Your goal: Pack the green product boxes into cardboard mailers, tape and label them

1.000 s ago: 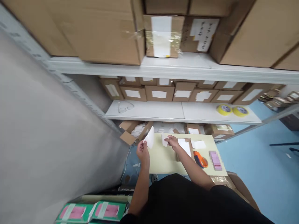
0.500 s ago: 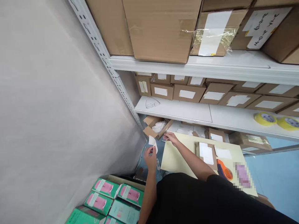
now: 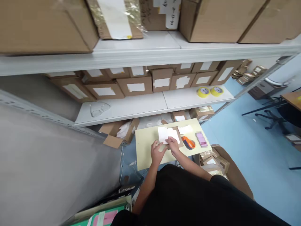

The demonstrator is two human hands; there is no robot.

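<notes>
A white paper label (image 3: 162, 133) is held over a small cardboard box (image 3: 180, 143) on the cream tabletop (image 3: 147, 141). My right hand (image 3: 173, 147) pinches the label's lower right edge. At its lower left edge, my left hand (image 3: 157, 153) has curved fingers on the label, with the thumb near the box. Another white label (image 3: 174, 134) lies on top of the box, partly covered by the held one. Just right of the box are an orange and dark blue tape dispenser (image 3: 188, 142) and a loose white paper (image 3: 185, 130).
A pixelated pink item (image 3: 201, 139) lies at the table's right end. An open carton (image 3: 114, 140) with white papers stands left of the table. Shelves ahead hold labelled boxes, glasses (image 3: 100, 110) and yellow tape rolls (image 3: 203, 92). A large carton (image 3: 237, 174) of parcels sits at right.
The view has swung right. My left hand has brought the label from beside the open carton to the box on the table. My right hand has come back from the table's left corner to the label.
</notes>
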